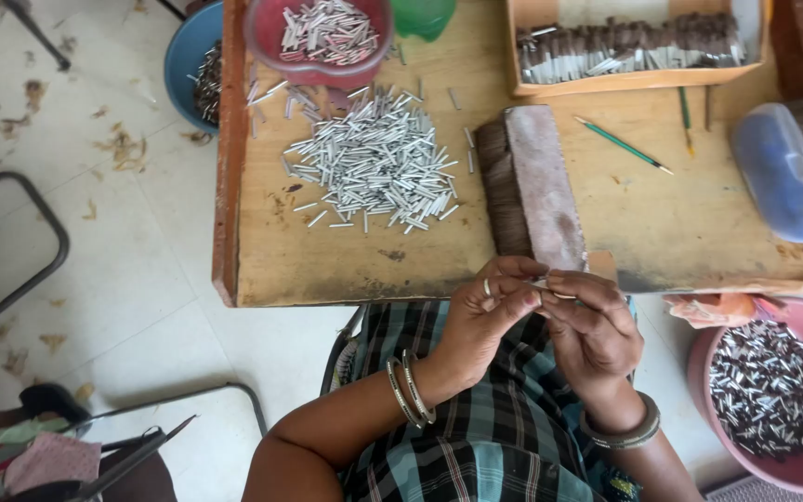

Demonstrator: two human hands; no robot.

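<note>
My left hand (pixel 485 311) and my right hand (pixel 592 325) meet just below the near edge of a low wooden board (pixel 327 260). Together their fingertips pinch a small silver metal tube (pixel 550 284), mostly hidden by the fingers. A ring sits on a left finger and bangles circle both wrists. A heap of short silver tubes (pixel 374 163) lies on the board, far-left of my hands. A long block of dark bristles (pixel 527 186) rests directly beyond my fingers.
A red bowl of tubes (pixel 322 37) and a blue bowl (pixel 192 60) stand at the far left, a cardboard tray of bristle-filled tubes (pixel 629 46) at the back. A pink bowl of tubes (pixel 773 390) sits at my right. Green brushes (pixel 620 144) and a blue-lidded box (pixel 787 177) lie on the board.
</note>
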